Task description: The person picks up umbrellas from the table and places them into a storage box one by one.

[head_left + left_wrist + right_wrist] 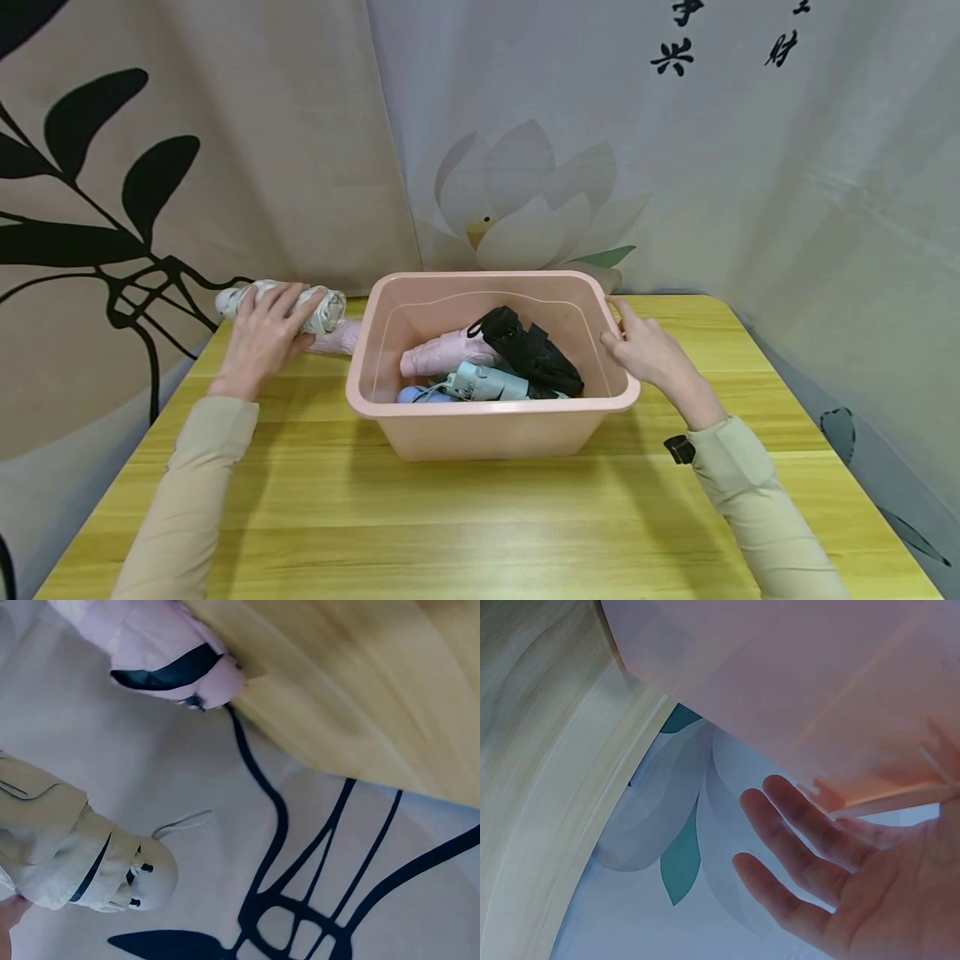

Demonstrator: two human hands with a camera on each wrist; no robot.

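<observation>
My left hand (pixel 270 325) holds a folded cream-white umbrella (pixel 330 312) at the table's far left, fingers over its top. In the left wrist view this umbrella (pixel 52 832) shows its rounded end and a thin wrist loop. Just beside it lies a folded pink umbrella (pixel 339 337), also seen as a pink bundle with a dark band (pixel 176 671). My right hand (pixel 648 346) grips the right rim of a pink plastic bin (pixel 487 433), thumb at the rim. In the right wrist view several fingers (pixel 802 859) extend loosely outside the bin wall.
Inside the bin lie folded umbrellas: a pink one (pixel 446 353), a black one (pixel 532 354), a light teal one (pixel 487 383) and a blue item (pixel 423 395). The wooden table (pixel 480 533) meets a printed curtain (pixel 300 150) behind and at both sides.
</observation>
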